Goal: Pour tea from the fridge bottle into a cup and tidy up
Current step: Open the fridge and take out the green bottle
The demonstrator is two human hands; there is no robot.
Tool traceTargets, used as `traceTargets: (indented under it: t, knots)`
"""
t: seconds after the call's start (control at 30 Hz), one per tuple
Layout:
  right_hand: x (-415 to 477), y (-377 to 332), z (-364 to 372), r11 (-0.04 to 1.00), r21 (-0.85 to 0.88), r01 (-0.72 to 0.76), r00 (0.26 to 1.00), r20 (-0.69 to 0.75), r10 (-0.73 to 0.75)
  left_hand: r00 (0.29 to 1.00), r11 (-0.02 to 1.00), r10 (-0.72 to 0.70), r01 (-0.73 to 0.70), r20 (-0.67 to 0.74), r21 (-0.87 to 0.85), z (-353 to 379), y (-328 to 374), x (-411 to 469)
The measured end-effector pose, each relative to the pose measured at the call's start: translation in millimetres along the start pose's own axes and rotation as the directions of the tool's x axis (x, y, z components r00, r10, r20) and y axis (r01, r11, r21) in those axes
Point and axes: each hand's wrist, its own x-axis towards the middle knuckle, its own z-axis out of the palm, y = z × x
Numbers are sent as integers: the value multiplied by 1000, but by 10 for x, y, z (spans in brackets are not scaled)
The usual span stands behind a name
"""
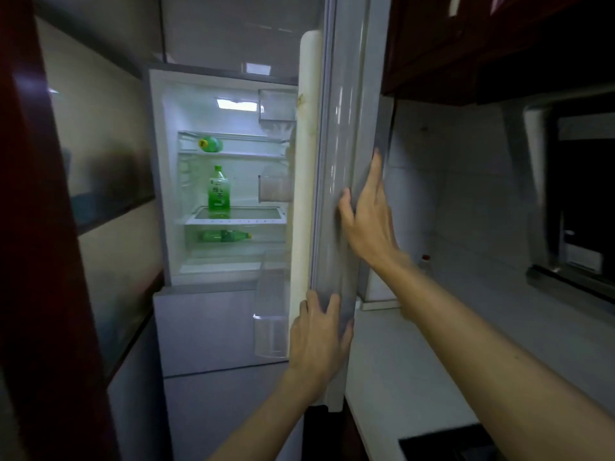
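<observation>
The fridge door (346,134) stands open, edge-on to me. Inside the lit fridge an upright green tea bottle (219,191) stands on the middle shelf. A second green bottle (210,144) lies on the shelf above, and a third (223,235) lies on the shelf below. My left hand (317,334) rests on the lower edge of the door with fingers spread. Higher up, my right hand (366,214) lies flat against the door's outer face, thumb on its edge. No cup is in view.
A white counter (416,367) runs along the right, with a small bottle (424,261) near the wall. Dark red cabinets (466,38) hang above it and a range hood (565,181) sits at far right. Door bins (271,327) are transparent. A dark cabinet frame (40,261) fills the left.
</observation>
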Motion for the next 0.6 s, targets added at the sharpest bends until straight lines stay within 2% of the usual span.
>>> traceTargets:
  t: [0.33,0.6]
  knots:
    - [-20,562,-621,983,-123,-134,990,16,137,979,988,135,-122,151,-92,301,623,77]
    - [3,749,-712,964,-177,-199,978,20,205,956,972,201,-168,213,-164,382,753,145]
